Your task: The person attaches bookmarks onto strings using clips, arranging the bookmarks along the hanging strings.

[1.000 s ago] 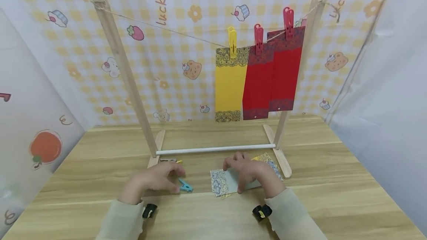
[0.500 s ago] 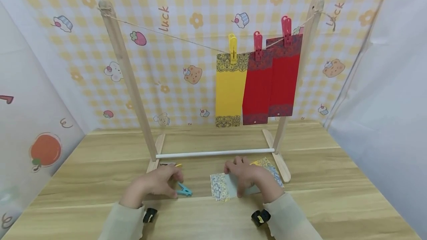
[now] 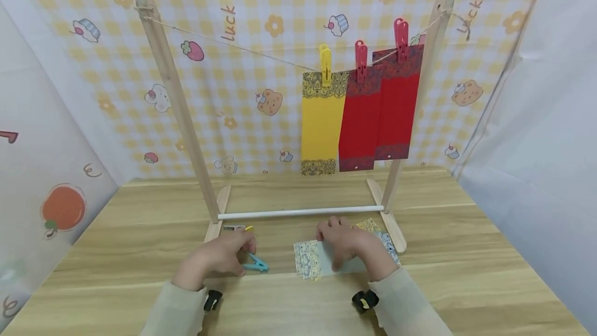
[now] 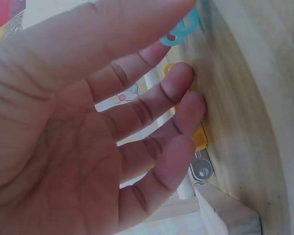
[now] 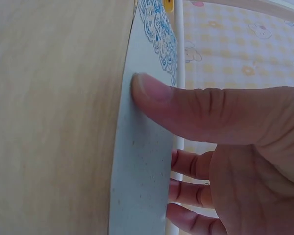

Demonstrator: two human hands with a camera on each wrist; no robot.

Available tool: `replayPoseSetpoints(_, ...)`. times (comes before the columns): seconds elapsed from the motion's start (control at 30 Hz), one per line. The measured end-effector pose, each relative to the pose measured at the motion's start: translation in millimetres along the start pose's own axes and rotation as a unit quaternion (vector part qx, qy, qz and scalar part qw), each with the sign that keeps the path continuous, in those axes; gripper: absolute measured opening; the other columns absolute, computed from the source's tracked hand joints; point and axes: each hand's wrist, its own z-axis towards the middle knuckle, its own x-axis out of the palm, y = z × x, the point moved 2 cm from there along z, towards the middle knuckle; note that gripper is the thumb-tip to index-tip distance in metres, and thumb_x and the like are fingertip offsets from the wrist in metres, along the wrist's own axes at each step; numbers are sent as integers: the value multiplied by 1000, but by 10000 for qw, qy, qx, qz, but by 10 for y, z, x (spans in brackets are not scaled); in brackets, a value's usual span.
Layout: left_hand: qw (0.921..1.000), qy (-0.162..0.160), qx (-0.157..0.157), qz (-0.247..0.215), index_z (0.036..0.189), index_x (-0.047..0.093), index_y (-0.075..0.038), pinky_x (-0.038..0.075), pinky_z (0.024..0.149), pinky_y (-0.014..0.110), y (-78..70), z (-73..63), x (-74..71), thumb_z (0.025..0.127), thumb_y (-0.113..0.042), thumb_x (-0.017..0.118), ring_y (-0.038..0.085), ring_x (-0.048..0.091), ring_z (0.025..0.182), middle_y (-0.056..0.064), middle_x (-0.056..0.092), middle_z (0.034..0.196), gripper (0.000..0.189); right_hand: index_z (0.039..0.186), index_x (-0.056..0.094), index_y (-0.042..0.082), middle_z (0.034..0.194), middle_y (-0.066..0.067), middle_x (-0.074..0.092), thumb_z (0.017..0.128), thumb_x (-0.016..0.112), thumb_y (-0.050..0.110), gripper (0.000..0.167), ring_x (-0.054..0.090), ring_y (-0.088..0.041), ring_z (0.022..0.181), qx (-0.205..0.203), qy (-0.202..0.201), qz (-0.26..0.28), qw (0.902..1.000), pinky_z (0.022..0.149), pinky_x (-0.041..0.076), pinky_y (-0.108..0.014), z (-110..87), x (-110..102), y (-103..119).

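Low over the table, my left hand (image 3: 219, 254) pinches a teal clothespin (image 3: 256, 263) between thumb and index finger. In the left wrist view, the ringed ends of the clothespin (image 4: 186, 28) show by the thumb, while the other fingers curve loosely. My right hand (image 3: 347, 245) spans a pale blue card (image 3: 326, 258) with lace-patterned ends. Seen from the right wrist, the thumb presses on the card (image 5: 142, 166) and the fingertips reach its far edge. More patterned cards (image 3: 368, 225) lie partly beneath it and the hand.
A wooden stand (image 3: 179, 113) holds a sagging string (image 3: 261, 56). From it hang a yellow card (image 3: 322, 128) under a yellow clothespin (image 3: 325, 66) and two red cards (image 3: 361, 128) under red clothespins. A white bar (image 3: 298, 212) joins the feet. Other clips (image 3: 238, 227) lie behind my left hand.
My left thumb and index finger have closed on the teal clothespin, which has turned and shifted slightly left. The right hand has moved slightly right over the cards, which have shifted a little.
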Motion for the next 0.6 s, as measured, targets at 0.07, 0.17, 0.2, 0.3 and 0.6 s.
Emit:
replayPoseSetpoints(0.07, 10000, -6, -32, -34, 93, 61, -11, 45, 76, 33, 2, -3, -5, 65, 10, 83, 20, 48, 87, 3, 53, 93, 41, 102, 50, 23, 106, -1, 45, 65, 89, 2, 58, 40, -21, 102, -4, -51, 15, 10000, 75, 43, -38, 6, -6, 4)
replayPoseSetpoints(0.17, 10000, -6, -57, -77, 91, 61, -10, 44, 74, 32, 12, 3, -12, 66, 11, 82, 20, 47, 85, 3, 53, 90, 40, 103, 51, 23, 105, 1, 51, 65, 89, 4, 57, 44, -20, 100, -42, -48, 17, 10000, 79, 45, -39, 11, -20, 15)
replayPoseSetpoints(0.2, 9999, -12, -63, -85, 91, 61, -10, 44, 73, 31, 16, 3, -14, 66, 11, 82, 20, 47, 84, 3, 53, 89, 39, 103, 51, 22, 104, 2, 53, 65, 89, 4, 57, 46, -19, 99, -46, -37, 26, 10000, 80, 45, -40, 11, -24, 19)
replayPoseSetpoints(0.3, 10000, -31, -65, -60, 90, 61, -10, 43, 72, 30, 36, -1, -16, 66, 11, 82, 19, 47, 82, 2, 54, 86, 38, 104, 51, 22, 105, 4, 58, 65, 89, 4, 57, 50, -18, 98, -50, -22, 41, 10000, 86, 46, -43, 5, -30, 32)
replayPoseSetpoints(0.6, 9996, -44, 217, -164, 94, 62, -8, 44, 68, 25, 78, -26, -44, 73, 1, 82, 16, 49, 80, 1, 56, 86, 30, 110, 49, 22, 110, 0, 62, 69, 87, 5, 58, 53, -18, 98, -38, -211, 78, 9997, 84, 43, -43, 19, -27, 24)
